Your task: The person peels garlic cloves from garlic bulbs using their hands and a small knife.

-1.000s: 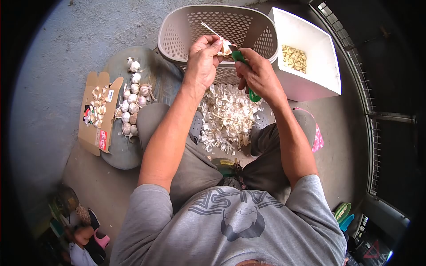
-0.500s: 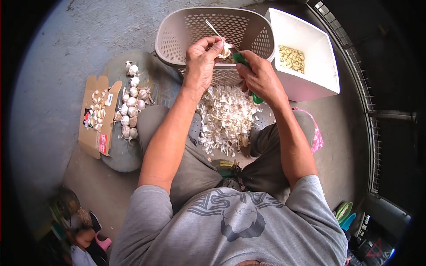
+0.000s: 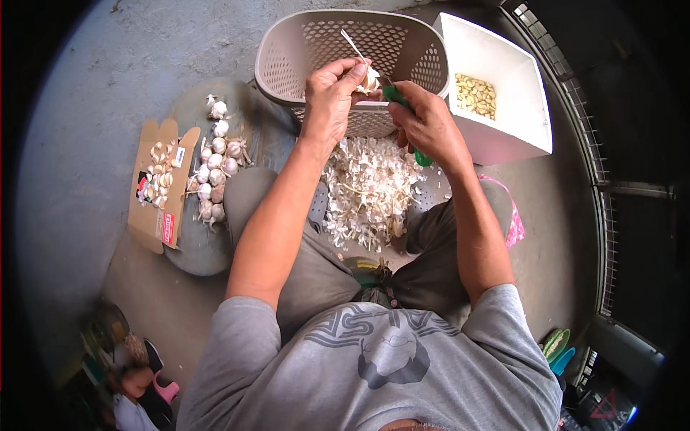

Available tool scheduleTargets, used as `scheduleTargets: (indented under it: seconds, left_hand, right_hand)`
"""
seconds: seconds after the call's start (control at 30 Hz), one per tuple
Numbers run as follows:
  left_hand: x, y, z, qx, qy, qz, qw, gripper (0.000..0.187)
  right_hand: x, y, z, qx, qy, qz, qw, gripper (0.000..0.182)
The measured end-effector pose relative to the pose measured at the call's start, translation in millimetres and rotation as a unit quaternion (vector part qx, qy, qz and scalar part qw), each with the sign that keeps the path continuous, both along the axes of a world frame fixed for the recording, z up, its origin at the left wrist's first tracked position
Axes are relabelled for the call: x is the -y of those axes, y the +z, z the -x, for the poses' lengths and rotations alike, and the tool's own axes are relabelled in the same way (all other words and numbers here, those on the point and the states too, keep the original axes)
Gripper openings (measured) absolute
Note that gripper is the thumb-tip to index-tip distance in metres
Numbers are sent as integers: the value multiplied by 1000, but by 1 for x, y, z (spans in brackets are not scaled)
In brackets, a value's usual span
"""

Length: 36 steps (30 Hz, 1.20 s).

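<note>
Between the fingers of my left hand (image 3: pixel 332 97) is a garlic bulb (image 3: pixel 369 80), partly opened, its long dry stem pointing up and left. My right hand (image 3: pixel 430 122) is closed round a green-handled knife (image 3: pixel 392 94), whose blade end meets the right side of the bulb. Both hands are over the near rim of a grey-brown perforated plastic basket (image 3: pixel 280 86). Below the basket, a heap of papery garlic skins (image 3: pixel 370 187) lies on the floor between my feet.
Whole garlic bulbs (image 3: pixel 215 176) rest on a grey round-edged surface (image 3: pixel 190 262) at left, beside a cardboard box (image 3: pixel 147 230) holding loose cloves (image 3: pixel 159 176). A white foam box (image 3: pixel 496 65) at right contains peeled cloves (image 3: pixel 475 97). A pink patterned cloth (image 3: pixel 514 228) is beside my right knee.
The view has shifted slightly. Both hands stay together at the bulb, with the knife still against it; the right hand has turned a little.
</note>
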<state>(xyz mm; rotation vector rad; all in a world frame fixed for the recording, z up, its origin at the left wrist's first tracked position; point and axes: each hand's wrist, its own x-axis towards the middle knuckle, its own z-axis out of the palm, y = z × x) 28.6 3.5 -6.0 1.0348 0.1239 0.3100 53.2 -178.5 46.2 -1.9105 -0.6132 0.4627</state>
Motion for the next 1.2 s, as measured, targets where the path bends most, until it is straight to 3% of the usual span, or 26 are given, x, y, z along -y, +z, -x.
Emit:
scheduleTargets:
  seconds: [0.2, 0.3, 0.43, 0.7, 0.8, 1.0, 1.07, 1.2]
  left_hand:
    - [-4, 2, 3, -6, -18, 23, 1000, 22]
    - [-5, 1, 5, -8, -33, 15, 999, 21]
    - [3, -1, 9, -7, -50, -47, 998, 22]
    - [7, -2, 14, -17, -29, -30, 999, 24]
    - [9, -4, 14, -22, -13, -41, 999, 23]
    - [8, -11, 10, -8, -20, -52, 998, 22]
    - [7, -17, 7, -9, -20, -73, 997, 24]
    - [8, -4, 14, -34, -60, 44, 997, 25]
  right_hand:
    - [-2, -17, -9, -23, -40, -138, 989, 21]
    - [-8, -16, -14, 43, -76, -133, 987, 24]
    - [-15, -22, -19, -21, -48, -134, 990, 25]
    - [-15, -26, -21, -23, -46, -105, 993, 16]
    - [-14, -29, -24, 7, -42, -58, 997, 16]
    - [-20, -34, -16, 143, -67, -73, 985, 15]
    - [-22, -33, -17, 106, -69, -95, 987, 13]
    - [-20, -33, -17, 55, -71, -116, 989, 12]
